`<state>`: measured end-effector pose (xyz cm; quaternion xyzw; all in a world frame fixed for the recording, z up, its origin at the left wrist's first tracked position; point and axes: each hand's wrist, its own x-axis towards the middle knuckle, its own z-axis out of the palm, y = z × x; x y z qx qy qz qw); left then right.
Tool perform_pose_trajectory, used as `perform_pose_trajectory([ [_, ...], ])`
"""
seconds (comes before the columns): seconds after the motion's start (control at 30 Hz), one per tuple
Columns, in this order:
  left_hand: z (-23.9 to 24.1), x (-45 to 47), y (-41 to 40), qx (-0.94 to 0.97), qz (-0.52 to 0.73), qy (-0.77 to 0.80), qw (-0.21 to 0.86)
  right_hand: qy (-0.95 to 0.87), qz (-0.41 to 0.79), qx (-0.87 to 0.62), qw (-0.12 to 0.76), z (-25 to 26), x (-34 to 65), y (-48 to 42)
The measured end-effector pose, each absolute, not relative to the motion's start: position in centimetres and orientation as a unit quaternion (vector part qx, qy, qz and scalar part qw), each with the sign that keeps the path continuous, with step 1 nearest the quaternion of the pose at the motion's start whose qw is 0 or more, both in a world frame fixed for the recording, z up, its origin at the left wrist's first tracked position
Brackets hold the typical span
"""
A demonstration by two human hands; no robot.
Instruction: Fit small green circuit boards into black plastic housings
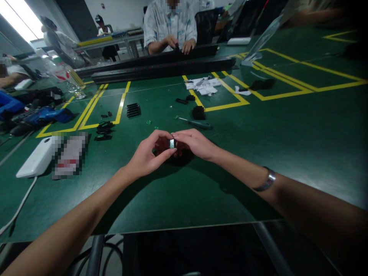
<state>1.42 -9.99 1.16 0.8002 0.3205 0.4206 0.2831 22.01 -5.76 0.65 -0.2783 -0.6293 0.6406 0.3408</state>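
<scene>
Between my two hands, just above the green table [178, 199], is a small dark part with a shiny pale face [172, 143]. My left hand [152, 153] pinches it from the left with thumb and forefinger. From the right, my right hand [194, 142] closes on the same part, its fingertips meeting those of the left. The fingers hide most of the part, so its exact kind does not show. Beyond my hands lies a screwdriver [198, 123] with a dark teal handle. Tiny green bits [148, 122] are scattered near it.
Small black parts lie in a row [133, 110], a pile [103, 130] and a block [198, 112]. Crumpled white paper [205, 85] is farther back. A white power bank [36, 157] with a cable sits left. Long black bars [163, 69] cross the far side, where a person [171, 27] works.
</scene>
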Motion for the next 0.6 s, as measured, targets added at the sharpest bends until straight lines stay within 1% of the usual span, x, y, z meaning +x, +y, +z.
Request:
perform_pose_trajectory([
  [0.23,1.30,1.41,-10.07,0.812,0.414,0.327,0.251,-0.636,0.635,-0.275,0.341,0.71,22.00,-5.81],
  [0.43,1.39,1.14,-10.09,0.827,0.412,0.331,0.190,-0.640,0.629,-0.281,0.340,0.92,22.03,-6.04],
  [0.6,1.51,0.95,-10.02,0.835,0.399,0.331,0.185,-0.644,0.623,-0.283,0.342,0.95,22.05,-6.07],
])
